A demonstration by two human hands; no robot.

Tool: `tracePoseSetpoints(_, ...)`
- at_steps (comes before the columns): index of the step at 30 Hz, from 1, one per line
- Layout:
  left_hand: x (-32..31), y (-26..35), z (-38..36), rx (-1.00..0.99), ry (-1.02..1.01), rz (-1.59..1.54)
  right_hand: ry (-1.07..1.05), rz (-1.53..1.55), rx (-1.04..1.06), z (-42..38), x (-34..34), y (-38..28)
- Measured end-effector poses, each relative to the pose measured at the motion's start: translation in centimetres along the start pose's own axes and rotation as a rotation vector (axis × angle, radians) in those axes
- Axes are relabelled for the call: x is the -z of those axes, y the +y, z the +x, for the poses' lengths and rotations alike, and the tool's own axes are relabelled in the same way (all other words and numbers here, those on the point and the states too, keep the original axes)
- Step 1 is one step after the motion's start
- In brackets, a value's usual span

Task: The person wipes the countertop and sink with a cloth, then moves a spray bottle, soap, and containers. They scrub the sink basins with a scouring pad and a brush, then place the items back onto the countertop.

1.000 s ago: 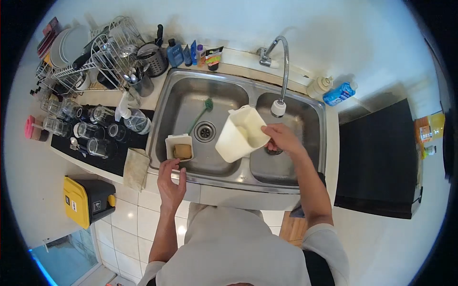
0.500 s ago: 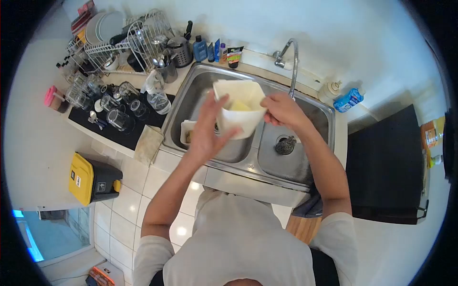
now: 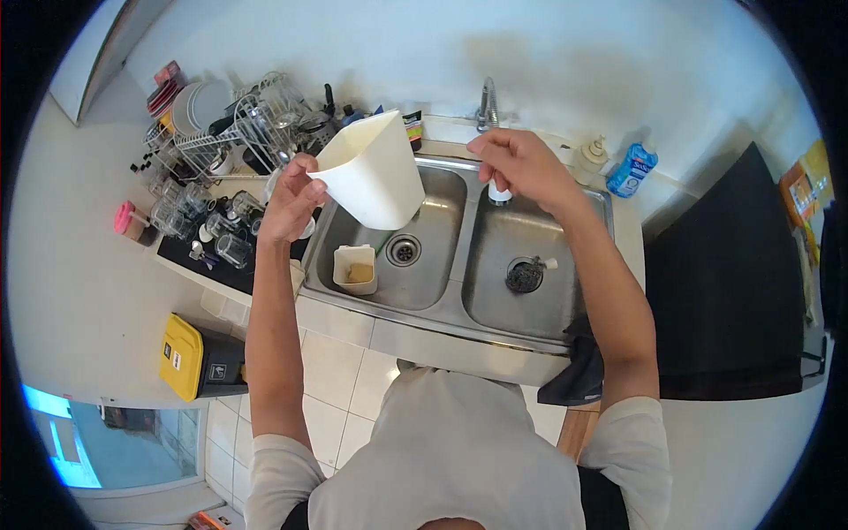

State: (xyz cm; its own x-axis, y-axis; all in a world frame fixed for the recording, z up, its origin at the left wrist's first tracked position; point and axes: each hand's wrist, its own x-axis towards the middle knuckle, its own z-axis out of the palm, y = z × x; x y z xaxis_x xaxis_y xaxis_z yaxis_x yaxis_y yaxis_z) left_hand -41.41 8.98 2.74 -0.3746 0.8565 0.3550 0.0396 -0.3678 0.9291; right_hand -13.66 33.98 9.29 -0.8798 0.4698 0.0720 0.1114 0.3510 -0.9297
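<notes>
My left hand [image 3: 296,201] grips the rim of a white plastic container [image 3: 375,181], which is tilted over the left sink basin. Its fingers are at the container's upper left edge. My right hand [image 3: 521,168] is raised in front of the faucet [image 3: 488,99], over the right basin, with its fingers curled. The white-tipped faucet head [image 3: 499,193] shows just below those fingers. Whether they grip the faucet or something small is hidden. A smaller white container [image 3: 355,270] with a yellowish sponge-like piece [image 3: 359,273] inside stands in the left basin.
A dark scouring pad [image 3: 525,276] lies over the right drain. Glassware and a dish rack [image 3: 212,146] crowd the left counter. A soap pump [image 3: 590,159] and blue bottle [image 3: 632,170] stand behind the sink at right. A yellow-lidded bin [image 3: 183,356] is on the floor.
The white container has moved left and tipped, with my left hand now on its rim. My right hand has left the container and is up by the faucet. The camera view has shifted.
</notes>
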Motion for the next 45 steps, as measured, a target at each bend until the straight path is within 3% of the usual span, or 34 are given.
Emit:
tracePoseSetpoints(3,-3.0,0.4,0.7,-0.012,0.059,0.247,0.096,-0.173,0.212,-2.5,-0.3,0.6)
tracePoseSetpoints(6,-10.9,2.6,1.4,-0.04,0.241,0.76,0.213,-0.407,0.422,-4.2,-2.3,0.4)
tracePoseSetpoints(8,-14.8,2.6,1.9,-0.159,0.285,0.778,0.355,-0.57,0.596,-3.6,-4.1,1.7)
tracePoseSetpoints(9,-16.3,2.6,2.1,-0.221,0.311,0.787,0.359,-0.469,0.635,-2.9,-4.1,1.9)
tracePoseSetpoints(12,-18.6,2.6,2.3,-0.31,0.383,0.973,0.148,-0.463,0.319,-1.4,-1.2,1.2)
tracePoseSetpoints(15,-19.1,5.3,1.3,-0.247,0.405,0.749,-0.111,0.118,0.229,0.8,3.3,3.6)
tracePoseSetpoints(16,-18.9,5.7,0.9,-0.23,0.412,0.626,-0.153,0.227,0.22,0.8,4.4,4.2)
tracePoseSetpoints(18,-17.3,5.8,0.4,-0.226,0.452,0.696,-0.225,0.44,0.2,1.0,6.3,4.9)
tracePoseSetpoints(24,-13.4,0.9,-1.3,-0.298,0.536,0.697,-0.404,0.513,0.312,0.6,8.8,6.6)
tracePoseSetpoints(27,-14.2,-0.6,-2.6,-0.227,0.553,0.634,-0.383,0.58,0.335,-0.3,9.5,7.7)
tracePoseSetpoints(30,-15.4,-1.8,-4.0,-0.019,0.462,0.546,-0.21,0.637,0.287,-0.4,11.3,10.6)
tracePoseSetpoints(32,-16.2,-2.6,-4.6,-0.032,0.417,0.554,-0.017,0.793,0.195,-1.6,10.2,8.1)
tracePoseSetpoints(34,-16.8,-2.9,-4.8,-0.052,0.384,0.543,0.288,0.755,0.083,-2.3,8.3,4.1)
tracePoseSetpoints(37,-17.4,-3.3,-4.5,-0.061,0.358,0.488,0.07,0.326,0.143,-2.5,10.3,2.9)
tracePoseSetpoints(40,-16.8,-5.2,-4.5,0.003,0.345,0.417,0.196,-0.102,0.044,-2.9,9.6,0.1)
tracePoseSetpoints(45,-15.6,-7.4,-4.9,0.097,0.32,0.301,0.335,-0.117,0.056,-3.6,8.3,-0.4)
